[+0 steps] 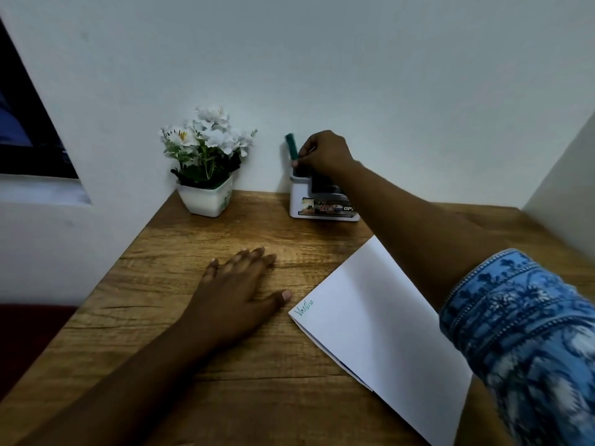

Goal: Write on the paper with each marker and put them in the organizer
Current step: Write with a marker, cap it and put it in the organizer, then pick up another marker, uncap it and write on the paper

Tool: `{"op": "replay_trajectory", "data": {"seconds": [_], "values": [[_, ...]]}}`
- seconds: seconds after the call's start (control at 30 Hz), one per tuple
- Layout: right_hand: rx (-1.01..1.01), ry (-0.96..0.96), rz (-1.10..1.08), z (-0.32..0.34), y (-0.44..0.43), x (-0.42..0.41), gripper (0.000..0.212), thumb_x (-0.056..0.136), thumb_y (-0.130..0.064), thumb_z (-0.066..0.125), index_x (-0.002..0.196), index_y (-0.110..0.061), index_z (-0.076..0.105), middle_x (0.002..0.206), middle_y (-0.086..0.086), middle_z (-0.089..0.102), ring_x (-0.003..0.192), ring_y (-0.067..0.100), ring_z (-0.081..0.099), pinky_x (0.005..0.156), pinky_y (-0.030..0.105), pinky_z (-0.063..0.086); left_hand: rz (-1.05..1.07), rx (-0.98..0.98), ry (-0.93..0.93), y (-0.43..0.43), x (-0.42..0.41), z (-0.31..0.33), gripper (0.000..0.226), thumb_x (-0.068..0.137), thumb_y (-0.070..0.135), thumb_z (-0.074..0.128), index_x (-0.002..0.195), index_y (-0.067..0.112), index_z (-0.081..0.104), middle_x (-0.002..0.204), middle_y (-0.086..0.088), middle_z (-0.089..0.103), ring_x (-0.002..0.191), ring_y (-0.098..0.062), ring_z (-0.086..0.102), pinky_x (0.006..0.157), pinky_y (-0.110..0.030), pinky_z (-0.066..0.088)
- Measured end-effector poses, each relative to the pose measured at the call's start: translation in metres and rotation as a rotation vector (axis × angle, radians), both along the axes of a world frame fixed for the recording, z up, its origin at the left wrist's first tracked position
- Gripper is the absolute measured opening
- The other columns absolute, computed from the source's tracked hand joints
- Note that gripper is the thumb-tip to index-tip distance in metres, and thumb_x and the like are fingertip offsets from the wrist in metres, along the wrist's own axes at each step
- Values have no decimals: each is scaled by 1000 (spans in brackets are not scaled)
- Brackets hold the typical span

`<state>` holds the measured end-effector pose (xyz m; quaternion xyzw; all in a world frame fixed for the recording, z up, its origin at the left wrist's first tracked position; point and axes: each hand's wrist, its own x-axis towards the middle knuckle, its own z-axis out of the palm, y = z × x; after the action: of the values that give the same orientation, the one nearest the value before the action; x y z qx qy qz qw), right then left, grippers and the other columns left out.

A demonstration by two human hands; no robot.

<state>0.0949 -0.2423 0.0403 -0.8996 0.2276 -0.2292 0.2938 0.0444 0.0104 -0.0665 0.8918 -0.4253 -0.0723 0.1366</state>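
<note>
one flower pot (206,201) near organizer (309,206); forearm (418,230) crosses paper (370,317).

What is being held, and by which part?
The right grip pinches the green marker below its upper end, above the organizer. The left grip lies flat on the table, holding nothing.

I'm seeing the green marker (292,146) standing tilted in the white organizer (317,204), pinched under the right hand (325,154). The white paper (380,317), bearing green writing at its corner, is lying just right of the left hand (238,284).
</note>
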Motion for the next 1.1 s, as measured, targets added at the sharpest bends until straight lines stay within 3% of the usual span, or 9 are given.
{"op": "replay_trajectory", "data": {"seconds": [0.23,0.37,0.47,0.73,0.9,1.03,1.1], "values": [[-92,-144,-25,12,11,-56,23,74,-23,79,93,-14,68,92,1,68,87,13,63,81,29,52,10,-24,30,2,-7,7,66,85,70,21,145,41,15,157,13,5,144,-9,1,115,-43,-4],[-187,-133,-16,8,21,-131,16,74,-26,77,86,-20,68,82,-5,67,79,9,62,72,24,46,25,-28,62,1,-8,11,81,72,75,10,144,40,18,157,12,7,144,-10,2,116,-44,-4],[-247,-26,-97,2,14,-189,12,75,-28,76,84,-24,67,79,-9,64,76,8,58,69,23,40,18,-17,42,1,-9,9,88,69,88,9,144,42,18,157,12,8,144,-10,3,116,-45,-3],[-409,447,-366,-31,-29,-265,9,78,-25,72,77,-23,63,96,5,69,92,25,59,72,31,44,0,35,-23,0,-8,6,103,54,91,6,144,42,15,157,10,7,144,-13,5,116,-48,1],[-534,517,-464,-39,-29,-265,26,81,-34,69,94,-11,68,98,13,66,93,30,60,69,30,43,-3,34,-28,0,-7,5,108,49,93,4,144,42,15,157,9,7,144,-14,5,115,-48,2],[-470,558,-479,-45,-30,-264,28,83,-35,66,87,-7,68,85,12,64,80,29,60,65,32,46,-15,-3,-8,1,-8,5,101,54,90,5,143,44,17,157,10,7,144,-14,5,116,-48,0],[-457,562,-457,-48,-30,-261,33,84,-38,64,89,-5,68,89,15,65,81,32,61,67,34,49,-19,-20,8,2,-9,6,100,54,89,5,143,44,19,157,10,8,144,-14,5,116,-48,0]]}}
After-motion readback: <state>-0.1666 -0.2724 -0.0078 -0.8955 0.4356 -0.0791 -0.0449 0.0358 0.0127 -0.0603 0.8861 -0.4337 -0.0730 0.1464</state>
